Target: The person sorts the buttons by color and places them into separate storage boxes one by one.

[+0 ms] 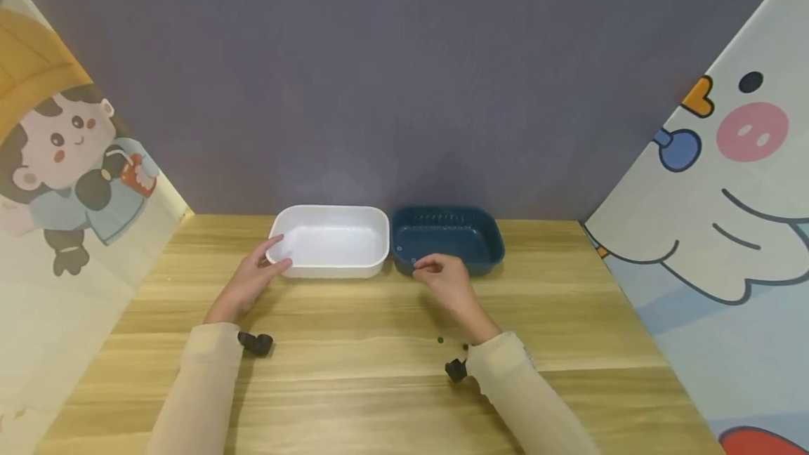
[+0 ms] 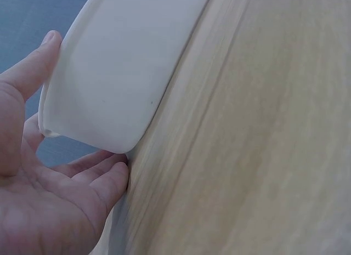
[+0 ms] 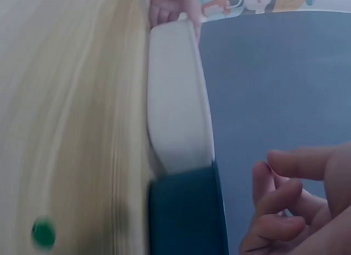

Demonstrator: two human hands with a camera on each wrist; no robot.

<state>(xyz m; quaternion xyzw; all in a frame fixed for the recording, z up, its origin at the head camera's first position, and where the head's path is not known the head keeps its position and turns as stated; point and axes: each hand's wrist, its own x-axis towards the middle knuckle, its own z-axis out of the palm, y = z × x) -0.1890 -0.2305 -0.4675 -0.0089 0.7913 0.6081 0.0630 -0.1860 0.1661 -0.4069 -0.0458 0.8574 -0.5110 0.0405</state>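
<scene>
My left hand (image 1: 243, 286) grips the left end of a white plastic basin (image 1: 331, 241); in the left wrist view the thumb (image 2: 41, 60) lies over the rim and other fingers sit outside, low by the table. Close beside it stands a dark blue basin (image 1: 455, 234). My right hand (image 1: 450, 286) is above that basin's near left rim, thumb and index tips together; whether something small is between them is hidden. Two tiny blue rings, one (image 1: 399, 248) farther left and one (image 1: 413, 260) by the fingertips, show in the dark basin.
Small green round pieces lie on the wooden table (image 1: 354, 357): one (image 1: 440, 340) in the open, another (image 1: 465, 347) beside the right cuff. A grey panel (image 1: 392, 90) rises directly behind both basins. Printed side panels flank the table.
</scene>
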